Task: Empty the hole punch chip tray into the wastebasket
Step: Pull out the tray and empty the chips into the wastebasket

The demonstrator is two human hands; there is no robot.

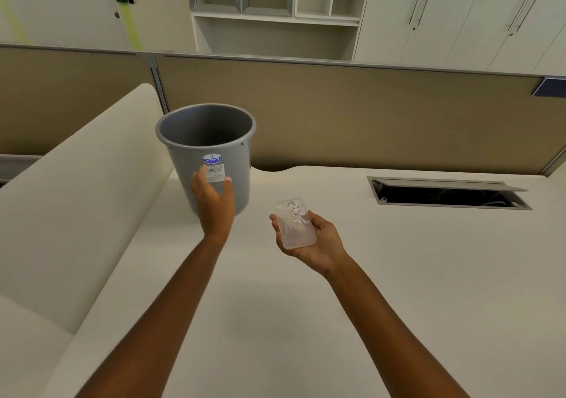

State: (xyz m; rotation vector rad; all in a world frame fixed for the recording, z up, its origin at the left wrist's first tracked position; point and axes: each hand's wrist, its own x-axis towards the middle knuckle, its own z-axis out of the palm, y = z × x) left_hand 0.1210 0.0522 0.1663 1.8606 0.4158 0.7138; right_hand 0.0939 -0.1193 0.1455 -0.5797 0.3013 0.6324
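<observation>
On a cream desk (398, 290), the right hand (315, 241) cradles a clear chip tray (295, 224) palm-up, fingers curled around its edges, paper chips heaped at its far end. Up and to the left of that grip, the left hand (214, 201), spread wide, touches the front of the grey wastebasket (208, 149).

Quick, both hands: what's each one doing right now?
Left hand: open, at the wastebasket side, grip not closed.
Right hand: holding the chip tray, chips inside.
</observation>
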